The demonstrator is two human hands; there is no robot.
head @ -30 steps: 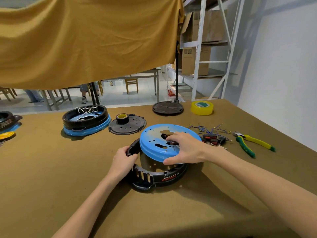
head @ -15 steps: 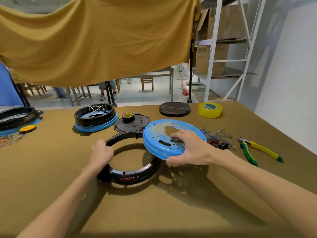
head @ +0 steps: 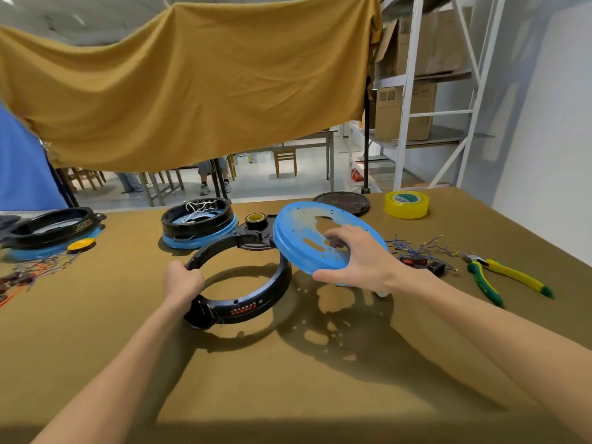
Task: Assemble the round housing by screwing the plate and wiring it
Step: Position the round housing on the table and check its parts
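A black round housing ring lies flat on the brown table with red markings on its near wall. My left hand grips its left rim. My right hand holds a blue round plate with holes and slots, tilted and lifted above the table just right of the ring; my fingers reach through a cutout and my thumb is under its near edge. A bundle of blue wires with black and red switches lies to the right of the plate.
Green and yellow pliers lie at the right. A yellow tape roll and a black disc sit at the back. Two assembled black-and-blue housings, a small tape roll and loose wires stand to the left.
My right hand has lifted the blue plate off the black ring and carried it up and to the right. My left hand has kept its grip on the ring, which now lies flat and uncovered.
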